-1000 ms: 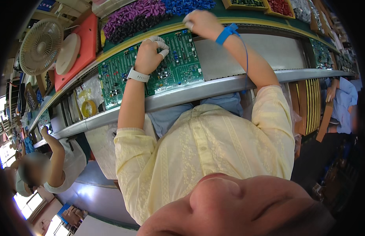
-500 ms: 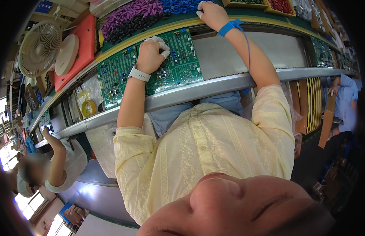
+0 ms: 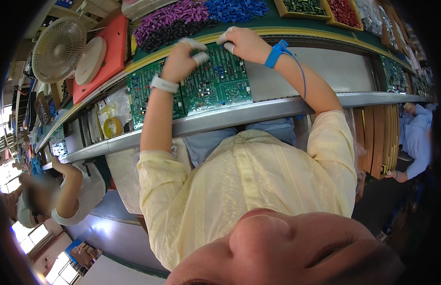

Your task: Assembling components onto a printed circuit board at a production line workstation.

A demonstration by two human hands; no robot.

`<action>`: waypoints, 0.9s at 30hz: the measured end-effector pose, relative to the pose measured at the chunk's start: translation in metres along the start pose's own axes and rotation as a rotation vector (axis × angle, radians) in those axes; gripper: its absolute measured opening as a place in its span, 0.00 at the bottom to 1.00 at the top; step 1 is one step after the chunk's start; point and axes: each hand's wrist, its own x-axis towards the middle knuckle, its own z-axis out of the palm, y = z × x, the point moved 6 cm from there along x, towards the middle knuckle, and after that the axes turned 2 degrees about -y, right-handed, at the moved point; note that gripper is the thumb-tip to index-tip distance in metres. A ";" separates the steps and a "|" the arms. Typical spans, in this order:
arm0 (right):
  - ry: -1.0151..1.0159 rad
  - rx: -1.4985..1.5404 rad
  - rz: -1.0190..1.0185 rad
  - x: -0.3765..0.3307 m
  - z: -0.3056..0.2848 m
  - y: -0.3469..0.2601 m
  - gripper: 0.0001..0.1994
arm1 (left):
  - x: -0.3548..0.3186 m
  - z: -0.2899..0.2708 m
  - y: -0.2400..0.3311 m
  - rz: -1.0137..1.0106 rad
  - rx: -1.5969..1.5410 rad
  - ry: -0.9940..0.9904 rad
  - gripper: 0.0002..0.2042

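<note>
Two green circuit boards, a right one (image 3: 218, 88) and a left one (image 3: 137, 90), lie side by side on the metal rail (image 3: 201, 113), studded with small components. White finger cots cover the fingertips of both my hands. Over the boards, my left hand (image 3: 182, 61) is open, its thumb and forefinger apart. My right hand (image 3: 244, 43), with a blue wrist strap (image 3: 275, 53), is at the far edge of the right board. Its fingers are bent together; anything between them is too small to make out. Beyond lie piles of blue parts (image 3: 237, 10), purple parts (image 3: 170, 19) and black parts (image 3: 175, 35).
Boxes of dark green parts (image 3: 303, 6) and red parts (image 3: 344, 13) stand at the far right. A fan (image 3: 59, 50) is by a red panel (image 3: 113, 47) on the left. Yellow tape (image 3: 111, 127) lies beside the left board. Co-workers are at both sides.
My right hand has come from the blue parts toward me, to the right board's far edge. My left hand has lifted slightly and its fingers have spread. The view has shifted a little.
</note>
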 end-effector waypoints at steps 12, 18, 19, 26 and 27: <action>-0.252 0.154 0.042 0.007 0.036 -0.010 0.09 | 0.089 -0.056 -0.130 -0.397 0.752 0.015 0.13; -0.320 0.145 0.038 0.003 0.046 -0.009 0.09 | 0.093 -0.052 -0.123 -0.262 0.857 0.039 0.11; -0.319 0.145 0.043 0.003 0.047 -0.009 0.09 | 0.093 -0.052 -0.121 -0.259 0.855 0.036 0.11; -0.319 0.101 0.037 0.003 0.047 -0.014 0.07 | 0.094 -0.068 -0.126 -0.248 0.694 0.165 0.11; -0.319 0.100 0.027 0.003 0.046 -0.015 0.07 | 0.092 -0.073 -0.126 -0.284 0.631 0.215 0.11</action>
